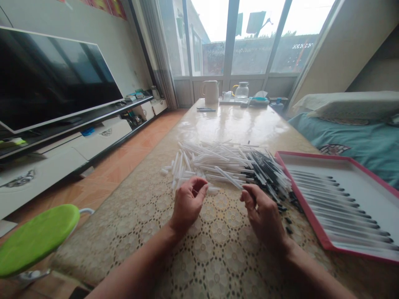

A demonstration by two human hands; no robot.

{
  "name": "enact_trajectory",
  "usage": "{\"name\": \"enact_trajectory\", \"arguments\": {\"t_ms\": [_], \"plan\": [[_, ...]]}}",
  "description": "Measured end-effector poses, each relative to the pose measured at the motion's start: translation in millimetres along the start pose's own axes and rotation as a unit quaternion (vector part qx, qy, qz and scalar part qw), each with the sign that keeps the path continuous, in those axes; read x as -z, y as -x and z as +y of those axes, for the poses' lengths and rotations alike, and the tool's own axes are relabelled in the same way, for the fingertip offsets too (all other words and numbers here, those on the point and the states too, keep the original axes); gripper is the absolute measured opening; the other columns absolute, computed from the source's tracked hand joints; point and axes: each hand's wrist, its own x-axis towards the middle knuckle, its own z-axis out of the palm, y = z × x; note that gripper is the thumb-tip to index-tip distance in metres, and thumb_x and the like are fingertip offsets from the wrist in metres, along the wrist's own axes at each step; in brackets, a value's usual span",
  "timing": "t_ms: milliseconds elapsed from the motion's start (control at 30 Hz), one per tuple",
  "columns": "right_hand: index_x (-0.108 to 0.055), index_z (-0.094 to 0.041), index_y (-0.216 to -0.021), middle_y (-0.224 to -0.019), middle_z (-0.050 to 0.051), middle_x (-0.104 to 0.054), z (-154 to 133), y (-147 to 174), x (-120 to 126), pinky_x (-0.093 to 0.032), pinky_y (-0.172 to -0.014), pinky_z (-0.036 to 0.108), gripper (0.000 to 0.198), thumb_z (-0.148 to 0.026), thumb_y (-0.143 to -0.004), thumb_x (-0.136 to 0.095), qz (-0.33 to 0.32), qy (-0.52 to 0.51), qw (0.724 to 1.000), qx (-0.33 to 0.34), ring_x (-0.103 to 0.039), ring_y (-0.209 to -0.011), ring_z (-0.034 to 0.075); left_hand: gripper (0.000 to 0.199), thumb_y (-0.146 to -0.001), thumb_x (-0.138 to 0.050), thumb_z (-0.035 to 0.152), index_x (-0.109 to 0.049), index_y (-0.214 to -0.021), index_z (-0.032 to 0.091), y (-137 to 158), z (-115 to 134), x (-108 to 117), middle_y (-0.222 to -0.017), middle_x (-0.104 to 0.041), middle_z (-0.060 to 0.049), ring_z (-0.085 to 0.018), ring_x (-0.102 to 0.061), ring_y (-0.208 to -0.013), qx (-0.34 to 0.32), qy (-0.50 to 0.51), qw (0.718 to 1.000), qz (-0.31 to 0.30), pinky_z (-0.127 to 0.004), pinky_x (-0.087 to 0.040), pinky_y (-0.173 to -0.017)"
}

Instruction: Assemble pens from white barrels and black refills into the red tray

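Note:
My left hand [188, 201] is curled with thumb and forefinger brought together, at the near edge of a pile of white plastic tubes [215, 155]. Whatever it may hold is too small to make out. Opposite it, my right hand [263, 209] pinches the near end of a slim white tube [229, 177], which slants up and left over the pile. Beyond my right hand lies a heap of black-and-clear sticks [264, 168]. Small black caps [288, 226] are scattered beside it. A red-rimmed tray [314, 220] on the right holds a row of clear tubes with black ends [339, 207].
The long table has a flower-patterned cover [218, 257]. At its far end stand a pitcher [211, 92], a glass jug [242, 92] and a tissue pack [259, 99]. A green stool [40, 236] is at the left, and a teal-covered seat [330, 133] at the right.

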Motion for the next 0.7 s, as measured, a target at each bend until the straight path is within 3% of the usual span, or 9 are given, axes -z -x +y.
{"name": "enact_trajectory", "arguments": {"t_ms": [33, 100, 233, 500, 700], "plan": [[-0.056, -0.016, -0.096, -0.079, 0.005, -0.063, -0.1, -0.8, 1.7, -0.044, -0.061, 0.026, 0.022, -0.031, -0.092, -0.040, 0.003, 0.000, 1.000, -0.024, -0.058, -0.067, 0.016, 0.009, -0.081, -0.056, 0.021, -0.062, -0.087, 0.017, -3.0, -2.3, 3.6, -0.079, -0.065, -0.005, -0.016, -0.061, -0.069, -0.043, -0.072, 0.996, 0.028, -0.030, -0.049, -0.065], [-0.057, -0.017, -0.093, -0.078, 0.004, -0.063, -0.3, -2.0, 3.7, -0.043, -0.058, 0.025, 0.022, -0.032, -0.091, -0.041, -0.008, -0.001, 0.999, -0.051, -0.057, -0.064, 0.015, 0.020, -0.082, -0.051, 0.013, -0.065, -0.095, 0.019, -8.3, -7.3, 8.3, -0.090, -0.065, -0.006, -0.018, -0.060, -0.078, -0.110, -0.172, 0.979, 0.025, -0.033, -0.048, -0.073], [-0.057, -0.017, -0.094, -0.079, 0.004, -0.064, 0.2, -3.1, 3.0, -0.043, -0.057, 0.025, 0.022, -0.032, -0.090, -0.042, -0.024, 0.004, 0.999, -0.048, -0.057, -0.063, 0.015, 0.029, -0.078, -0.055, 0.010, -0.064, -0.104, 0.019, -12.9, -15.4, 8.0, -0.092, -0.064, -0.008, -0.022, -0.056, -0.089, -0.143, -0.275, 0.951, 0.007, -0.037, -0.046, -0.081], [-0.057, -0.017, -0.092, -0.079, 0.005, -0.064, 1.3, -2.7, 2.4, -0.044, -0.062, 0.026, 0.017, -0.028, -0.088, -0.045, -0.029, 0.007, 0.999, -0.032, -0.059, -0.070, 0.017, 0.028, -0.081, -0.054, 0.015, -0.064, -0.107, 0.018, -11.3, -17.2, 3.4, -0.089, -0.061, -0.008, -0.023, -0.053, -0.089, -0.137, -0.317, 0.939, 0.000, -0.037, -0.045, -0.082], [-0.057, -0.017, -0.091, -0.076, 0.003, -0.063, 1.5, -3.5, 2.1, -0.043, -0.060, 0.025, 0.016, -0.028, -0.087, -0.045, -0.033, 0.010, 0.999, -0.034, -0.058, -0.066, 0.016, 0.039, -0.082, -0.051, 0.014, -0.057, -0.120, 0.019, -9.6, -14.3, 0.7, -0.097, -0.062, -0.008, -0.024, -0.050, -0.095, -0.157, -0.329, 0.931, -0.032, -0.038, -0.044, -0.085]]}}
